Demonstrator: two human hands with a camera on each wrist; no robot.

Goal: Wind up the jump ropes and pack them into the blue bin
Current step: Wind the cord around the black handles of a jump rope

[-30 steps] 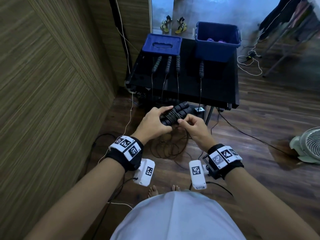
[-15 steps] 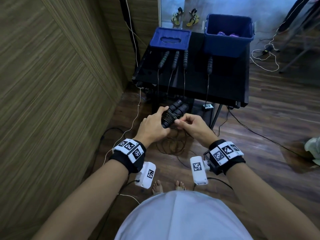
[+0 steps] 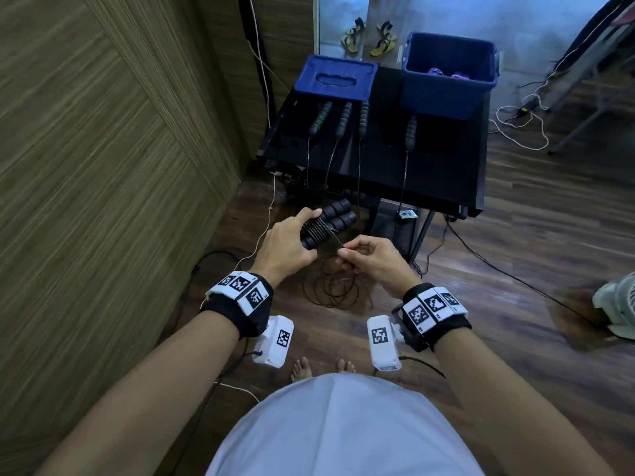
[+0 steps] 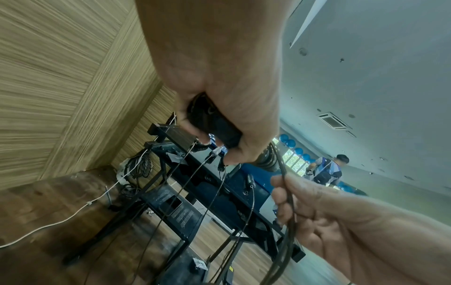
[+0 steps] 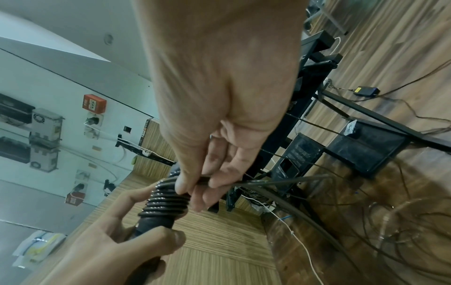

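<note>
Between the two hands, a pair of black handles (image 3: 326, 223) is being gripped by the curled left hand (image 3: 287, 247), with cord (image 3: 318, 227) being wound around it. The free cord is being pinched by the right hand (image 3: 372, 257), just beside the bundle. Below the hands, loose cord coils (image 3: 331, 290) are lying on the floor. Should tension be lost, the turns are likely to spring loose; the slack could also snag. Beyond the hands, the blue bin (image 3: 448, 72) is waiting on the desk (image 3: 443, 166).

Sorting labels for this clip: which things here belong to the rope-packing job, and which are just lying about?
Job:
left hand gripping paired handles
right hand pinching cord
four handles on table
blue bin

Lying about:
blue lid
sandals
white fan
</note>
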